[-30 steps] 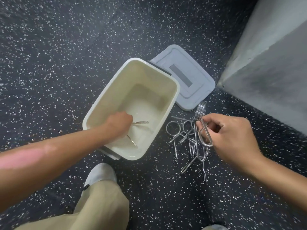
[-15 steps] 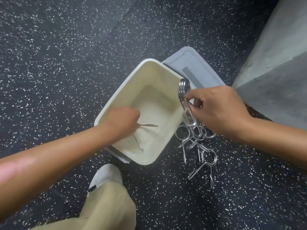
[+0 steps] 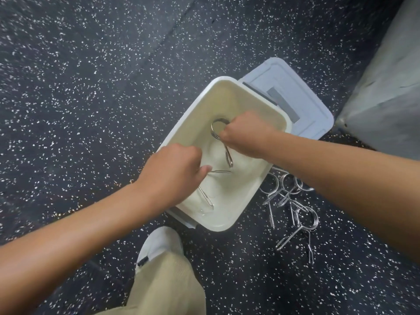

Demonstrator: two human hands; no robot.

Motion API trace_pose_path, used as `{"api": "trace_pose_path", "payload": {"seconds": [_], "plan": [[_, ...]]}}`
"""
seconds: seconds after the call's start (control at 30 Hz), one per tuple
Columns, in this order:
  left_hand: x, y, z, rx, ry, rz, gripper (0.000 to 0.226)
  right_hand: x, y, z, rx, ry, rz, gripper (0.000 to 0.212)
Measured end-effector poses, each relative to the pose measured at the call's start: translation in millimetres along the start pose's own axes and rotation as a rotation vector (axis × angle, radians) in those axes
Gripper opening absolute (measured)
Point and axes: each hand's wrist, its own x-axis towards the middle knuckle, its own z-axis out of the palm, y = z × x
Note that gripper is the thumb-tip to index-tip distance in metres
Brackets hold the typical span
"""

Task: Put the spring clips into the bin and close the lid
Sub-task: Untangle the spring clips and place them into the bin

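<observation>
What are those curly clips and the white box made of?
The spring clips look like shiny bare metal, probably steel: thin bent wire with bright silvery glints. The bin looks like smooth plastic, cream-white with rounded moulded edges and a soft sheen. Its lid, lying on the floor, seems to be matt grey-blue plastic too.

We find no text, label, brand, number or sign that can be read anywhere here. The pale grey plastic lid [image 3: 302,105] lying on the speckled black floor carries a plain darker grey rectangular patch [image 3: 283,103], and we see no lettering on it. The cream rectangular plastic bin [image 3: 229,214] likewise shows us no markings.
</observation>
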Motion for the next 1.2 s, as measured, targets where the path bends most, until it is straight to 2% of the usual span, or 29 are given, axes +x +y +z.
{"api": "trace_pose_path", "payload": {"seconds": [0.13,0.23,0.33,0.43,0.5,0.67,0.8,0.93,1.07,1.2], "plan": [[2.4,9.9,0.1,0.042,-0.007,0.037,0.041,18.0,-5.5,8.7,-0.001,-0.036,-0.041,0.034],[2.2,15.5,1.4,0.07,-0.031,0.05,0.042,23.6,-9.9,12.0,-0.02,-0.101,-0.018,0.021],[1.2,17.0,2.3,0.077,-0.037,0.058,0.043,26.0,-15.3,10.8,-0.037,-0.111,0.012,0.028],[0.9,18.7,3.8,0.076,-0.035,0.064,0.044,25.8,-16.3,10.2,0.029,-0.121,0.062,0.026],[0.9,21.1,4.6,0.074,-0.022,0.076,0.045,22.4,-16.1,9.9,0.125,-0.114,0.099,0.017],[0.2,31.1,2.6,0.064,0.024,0.127,0.047,-12.5,-11.0,7.2,0.438,0.123,0.323,0.02],[0.5,47.9,-2.1,0.031,0.039,0.164,0.044,-76.8,6.0,5.1,0.478,0.292,0.422,0.021],[-0.4,69.6,-2.7,0.012,0.078,0.206,0.042,-156.3,17.9,15.5,0.447,0.204,0.441,0.033],[-1.6,94.4,0.4,0.01,0.089,0.272,0.042,-229.5,14.5,39.7,0.445,0.082,0.493,0.035],[0.9,115.8,6.9,0.037,0.061,0.297,0.043,-276.7,0.1,66.6,0.526,-0.011,0.526,0.042]]}}
